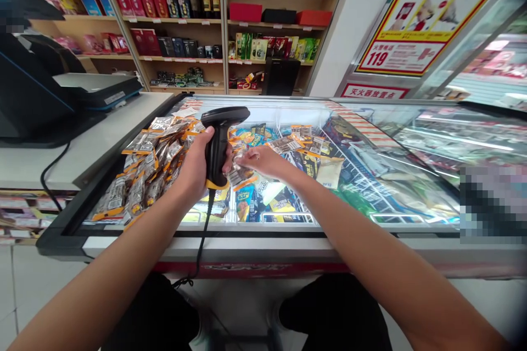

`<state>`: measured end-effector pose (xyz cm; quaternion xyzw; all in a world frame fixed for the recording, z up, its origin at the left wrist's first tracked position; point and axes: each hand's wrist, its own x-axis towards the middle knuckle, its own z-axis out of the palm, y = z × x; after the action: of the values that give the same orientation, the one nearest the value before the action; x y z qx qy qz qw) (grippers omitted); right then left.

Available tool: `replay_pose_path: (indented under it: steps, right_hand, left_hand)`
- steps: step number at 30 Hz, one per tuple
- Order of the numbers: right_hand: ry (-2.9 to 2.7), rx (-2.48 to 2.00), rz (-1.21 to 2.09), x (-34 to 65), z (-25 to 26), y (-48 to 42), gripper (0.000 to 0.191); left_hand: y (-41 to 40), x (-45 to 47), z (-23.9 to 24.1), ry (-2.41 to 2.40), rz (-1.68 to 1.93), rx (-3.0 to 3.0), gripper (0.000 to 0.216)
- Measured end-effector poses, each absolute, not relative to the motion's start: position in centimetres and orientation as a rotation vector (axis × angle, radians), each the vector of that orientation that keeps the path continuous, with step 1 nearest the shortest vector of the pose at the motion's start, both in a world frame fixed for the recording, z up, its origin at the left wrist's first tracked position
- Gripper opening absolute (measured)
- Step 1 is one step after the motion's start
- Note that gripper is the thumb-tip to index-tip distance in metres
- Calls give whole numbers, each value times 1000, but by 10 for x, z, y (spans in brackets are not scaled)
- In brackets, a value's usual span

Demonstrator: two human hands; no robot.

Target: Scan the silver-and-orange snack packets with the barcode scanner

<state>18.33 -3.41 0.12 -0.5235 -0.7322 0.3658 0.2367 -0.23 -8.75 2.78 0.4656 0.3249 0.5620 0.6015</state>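
My left hand [195,160] is wrapped round the handle of a black and yellow barcode scanner [218,145], held upright above the freezer's glass top. Its head points to the right, and a black cord [205,230] hangs from the grip. Just right of it, my right hand [263,160] pinches a small silver and orange snack packet [242,180] at its upper part. The fingers partly cover this packet. To the left lies a heap of similar packets [154,167] on the glass. A few more packets [302,141] lie beyond my right wrist.
Beneath the glass of the chest freezer [263,242] are bagged frozen goods [280,200] in wire baskets. A counter [37,167] with a black machine [33,88] stands at the left. Shelves [177,21] of boxes and bottles line the back, beside a wall poster [401,57].
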Motion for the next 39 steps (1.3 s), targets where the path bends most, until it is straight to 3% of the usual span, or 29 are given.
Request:
replay_pose_path:
  steps: [8,25,28,34,37,39]
  right_hand:
    - [-1473,-1325,1026,227,10,-11,26]
    - [-1355,-1253,1014,228,11,-5,19]
    - [-1363,-1378,846,238,12,1,19]
    - [-1575,-1915,31,267,4,11,32]
    - [-1624,-1861,-204,260,2,8,45]
    - [-1726,-1662,-117,245,3,1,38]
  left_hand:
    - [-90,0,27,712,1263,1151,34]
    - [-90,2,24,741,1176,1215,37]
    - [-90,1,25,736,1227,1188,36]
    - [-87,-2,26,713,1406,1092,34]
    - [-86,-2,27,729,1424,1057,35]
    - [-86,-1,28,742,1416,1046,36]
